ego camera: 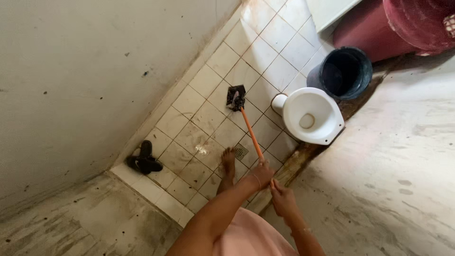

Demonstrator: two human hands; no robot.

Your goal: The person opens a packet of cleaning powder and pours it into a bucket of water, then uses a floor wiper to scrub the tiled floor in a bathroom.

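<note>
Both hands, left hand [262,174] above right hand [282,198], have their fingers closed around the orange broom handle [250,134], its dark head [235,97] on the wet tiled floor [208,80] beside the toilet [310,115], where the bare foot [229,159] could likely slip.

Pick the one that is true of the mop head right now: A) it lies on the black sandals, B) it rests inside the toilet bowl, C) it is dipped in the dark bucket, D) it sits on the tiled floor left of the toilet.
D: the mop head presses on the tiled floor, apart from the toilet, the bucket and the sandals.
</note>
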